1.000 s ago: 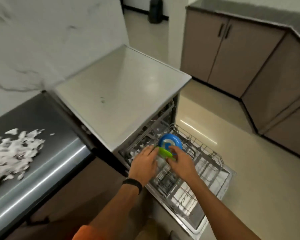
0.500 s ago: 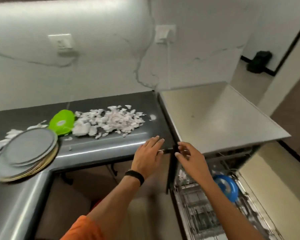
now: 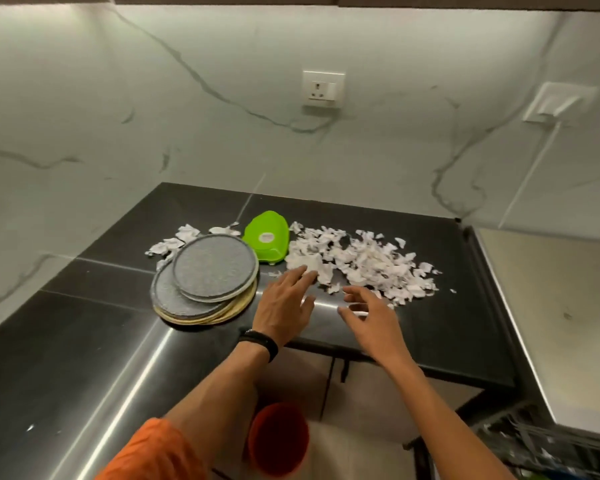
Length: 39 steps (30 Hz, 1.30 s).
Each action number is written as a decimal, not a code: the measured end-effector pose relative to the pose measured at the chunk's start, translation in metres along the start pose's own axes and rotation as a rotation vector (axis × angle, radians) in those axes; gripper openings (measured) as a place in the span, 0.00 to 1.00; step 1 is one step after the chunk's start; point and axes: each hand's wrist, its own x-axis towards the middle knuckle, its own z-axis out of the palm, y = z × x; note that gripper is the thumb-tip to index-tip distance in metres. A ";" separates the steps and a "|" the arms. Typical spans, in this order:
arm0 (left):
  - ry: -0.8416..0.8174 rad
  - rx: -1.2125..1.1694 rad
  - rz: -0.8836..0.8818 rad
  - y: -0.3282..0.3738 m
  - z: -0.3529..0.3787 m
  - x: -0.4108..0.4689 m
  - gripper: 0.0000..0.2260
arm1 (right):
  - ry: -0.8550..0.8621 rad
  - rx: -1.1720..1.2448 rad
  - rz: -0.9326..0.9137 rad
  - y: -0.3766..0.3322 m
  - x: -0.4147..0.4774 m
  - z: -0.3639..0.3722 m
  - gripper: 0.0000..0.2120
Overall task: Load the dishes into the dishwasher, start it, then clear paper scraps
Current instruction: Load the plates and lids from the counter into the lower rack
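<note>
A stack of grey plates lies just left of the overturned green bowl; the left hand hovers in front of the bowl, fingers spread, empty; paper scraps lie heaped right of the bowl; the right hand hovers before them, loosely open, empty.

Finding no text, brand, number or sign sharp enough for reading. Showing only a small white sticker sitting on the base of the upturned green bowl, its print blurring into nothing legible. Carrying no legible marking on the white wall socket either.
</note>
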 end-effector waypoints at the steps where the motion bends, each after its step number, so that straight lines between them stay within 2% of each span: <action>1: 0.008 0.006 -0.018 -0.011 -0.003 0.003 0.24 | -0.015 -0.008 -0.007 -0.004 0.009 0.010 0.19; 12: 0.025 0.051 -0.176 -0.094 -0.002 0.053 0.21 | -0.165 -0.037 -0.019 -0.025 0.137 0.099 0.16; 20: -0.021 0.092 -0.352 -0.139 0.027 0.113 0.23 | -0.269 -0.131 -0.037 -0.011 0.256 0.142 0.19; 25: -0.072 0.130 -0.460 -0.160 0.048 0.141 0.23 | -0.325 -0.249 0.015 0.005 0.318 0.159 0.24; 30: -0.237 0.178 -0.523 -0.174 0.066 0.162 0.25 | -0.424 -0.328 0.127 0.017 0.353 0.176 0.33; 34: -0.308 0.230 -0.540 -0.179 0.075 0.168 0.26 | -0.367 -0.279 0.172 0.021 0.360 0.188 0.34; 39: -0.242 0.199 -0.557 -0.187 0.075 0.170 0.22 | -0.276 -0.099 0.274 0.019 0.359 0.202 0.34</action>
